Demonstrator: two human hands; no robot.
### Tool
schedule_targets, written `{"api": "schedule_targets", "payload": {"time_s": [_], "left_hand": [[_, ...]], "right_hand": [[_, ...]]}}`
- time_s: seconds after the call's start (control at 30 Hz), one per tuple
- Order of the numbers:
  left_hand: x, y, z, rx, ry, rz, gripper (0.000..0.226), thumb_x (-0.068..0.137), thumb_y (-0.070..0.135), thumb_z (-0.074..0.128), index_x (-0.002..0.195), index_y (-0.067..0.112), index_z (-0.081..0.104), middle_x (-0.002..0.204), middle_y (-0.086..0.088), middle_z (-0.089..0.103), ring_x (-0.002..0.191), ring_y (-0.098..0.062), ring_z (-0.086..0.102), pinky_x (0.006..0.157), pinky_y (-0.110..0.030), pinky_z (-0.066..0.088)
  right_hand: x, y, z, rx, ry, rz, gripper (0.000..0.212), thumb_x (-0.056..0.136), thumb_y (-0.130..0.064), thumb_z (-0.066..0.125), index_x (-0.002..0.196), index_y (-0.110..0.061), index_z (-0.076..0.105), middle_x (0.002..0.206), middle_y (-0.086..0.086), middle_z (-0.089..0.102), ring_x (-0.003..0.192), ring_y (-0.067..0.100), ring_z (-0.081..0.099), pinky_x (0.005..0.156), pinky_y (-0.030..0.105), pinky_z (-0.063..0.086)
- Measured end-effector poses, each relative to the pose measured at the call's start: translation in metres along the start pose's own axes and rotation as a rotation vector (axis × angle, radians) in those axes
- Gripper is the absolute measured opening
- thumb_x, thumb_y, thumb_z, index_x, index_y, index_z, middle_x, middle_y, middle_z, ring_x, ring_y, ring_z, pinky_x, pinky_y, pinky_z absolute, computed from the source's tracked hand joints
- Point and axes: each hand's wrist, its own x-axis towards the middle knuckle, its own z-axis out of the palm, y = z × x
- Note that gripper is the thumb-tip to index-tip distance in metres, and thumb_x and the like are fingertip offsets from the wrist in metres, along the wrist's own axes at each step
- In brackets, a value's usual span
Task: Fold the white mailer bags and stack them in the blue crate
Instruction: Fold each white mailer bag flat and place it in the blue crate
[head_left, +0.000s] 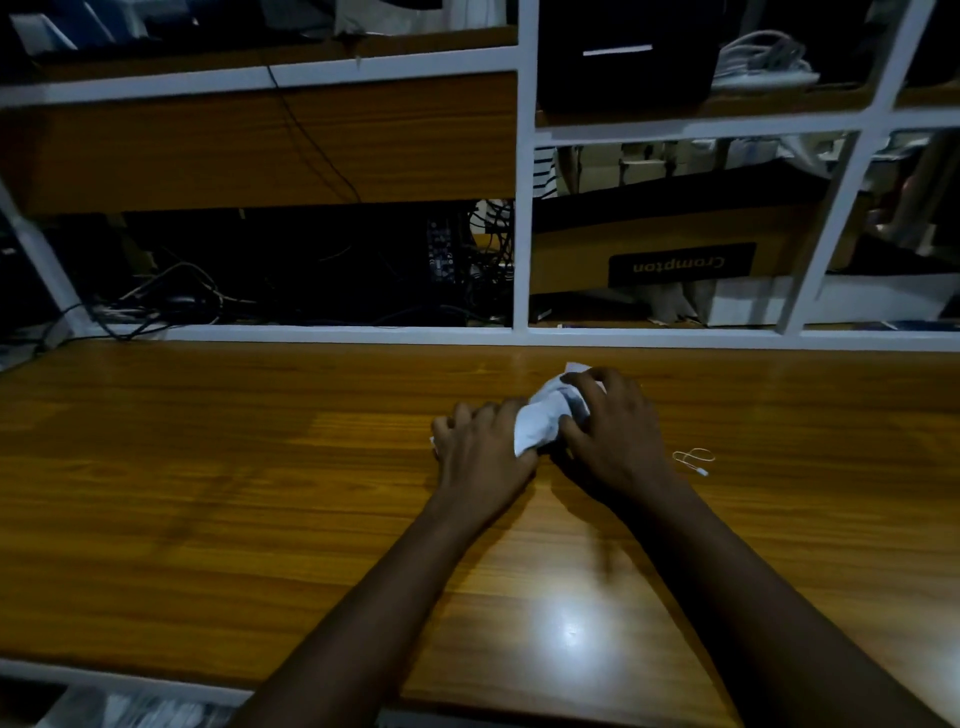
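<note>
The white bag lies crumpled on the tabletop near its far edge, right of middle. The left grip and right grip both curl fingers round it, one at each end.

A glossy orange-brown wooden table fills the lower part, with a bright glare spot near its front edge. Behind it stands a white-framed shelf unit with wooden boards, dim and crowded. Tangled cables lie in the dark left bay. In the right bay sits a cardboard box whose label "Crompton" reads upside down.
</note>
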Motion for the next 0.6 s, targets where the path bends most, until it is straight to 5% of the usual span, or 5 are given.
{"api": "schedule_targets", "payload": {"time_s": [0.23, 0.43, 0.5, 0.6], "left_hand": [[0.005, 0.070, 0.020, -0.162, 0.032, 0.214, 0.056, 0.084, 0.042, 0.059, 0.138, 0.034, 0.047, 0.130, 0.007, 0.058, 0.116, -0.021, 0.045, 0.090, -0.041, 0.024], [0.025, 0.160, 0.039, -0.249, -0.004, 0.413, 0.055, 0.082, 0.045, 0.060, 0.135, 0.036, 0.048, 0.129, 0.009, 0.060, 0.119, -0.020, 0.044, 0.098, -0.046, 0.025], [0.030, 0.186, 0.049, -0.289, -0.086, 0.485, 0.057, 0.081, 0.047, 0.058, 0.135, 0.036, 0.048, 0.133, 0.008, 0.057, 0.123, -0.021, 0.041, 0.102, -0.049, 0.023], [0.032, 0.221, 0.068, -0.281, -0.264, 0.557, 0.063, 0.080, 0.057, 0.041, 0.140, 0.039, 0.045, 0.146, 0.007, 0.045, 0.133, -0.022, 0.033, 0.107, -0.052, 0.018]], "right_hand": [[-0.029, 0.071, -0.052, -0.194, 0.061, 0.036, 0.055, 0.088, -0.047, 0.033, 0.130, -0.023, 0.059, 0.139, 0.011, 0.054, 0.126, 0.030, 0.045, 0.108, 0.053, 0.033], [-0.073, 0.136, -0.091, -0.300, 0.096, 0.157, 0.055, 0.095, -0.043, 0.030, 0.132, -0.014, 0.057, 0.132, 0.016, 0.058, 0.119, 0.038, 0.053, 0.100, 0.060, 0.039], [-0.089, 0.159, -0.095, -0.402, 0.009, 0.162, 0.056, 0.094, -0.042, 0.030, 0.125, -0.008, 0.061, 0.131, 0.018, 0.060, 0.116, 0.044, 0.055, 0.092, 0.062, 0.043], [-0.111, 0.185, -0.096, -0.552, -0.164, 0.384, 0.059, 0.089, -0.050, 0.021, 0.123, -0.021, 0.059, 0.130, 0.008, 0.058, 0.115, 0.039, 0.051, 0.090, 0.054, 0.038]]}}
